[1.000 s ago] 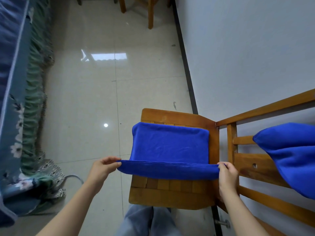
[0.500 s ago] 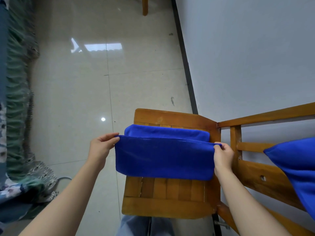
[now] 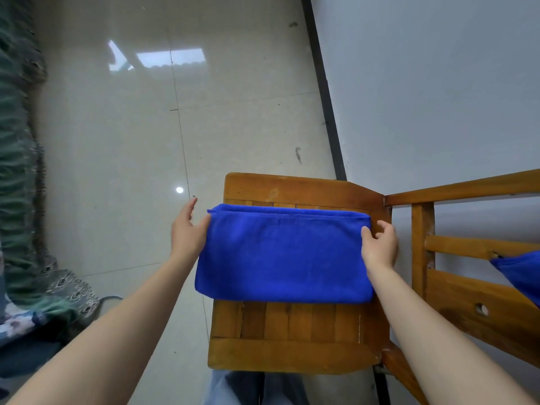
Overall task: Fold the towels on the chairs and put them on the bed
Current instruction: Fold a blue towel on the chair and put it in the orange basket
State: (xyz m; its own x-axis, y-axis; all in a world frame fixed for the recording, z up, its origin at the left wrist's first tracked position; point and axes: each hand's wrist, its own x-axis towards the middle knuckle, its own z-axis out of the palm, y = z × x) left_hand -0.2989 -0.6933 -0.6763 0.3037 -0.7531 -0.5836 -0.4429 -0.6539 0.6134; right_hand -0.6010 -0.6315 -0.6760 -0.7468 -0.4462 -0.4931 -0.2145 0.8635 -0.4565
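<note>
Soft light, floor (image 3: 117,176) glare, warped edges

- The folded towel (image 3: 283,255) is coloured bright blue.
- The second towel (image 3: 523,273) is coloured blue too.
- The chair (image 3: 292,355) is coloured orange-brown.
- The floor (image 3: 117,156) is tiled in cream.
- The bed cover (image 3: 17,171) is patterned in green.

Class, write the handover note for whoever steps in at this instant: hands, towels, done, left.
Left hand: open, thumb against the folded towel's left edge.
Right hand: thumb on its right edge, fingers curled; grip unclear.
Done: the folded towel lies on the chair seat.
Left: carry it to the bed, then fold the second towel at far right.
</note>
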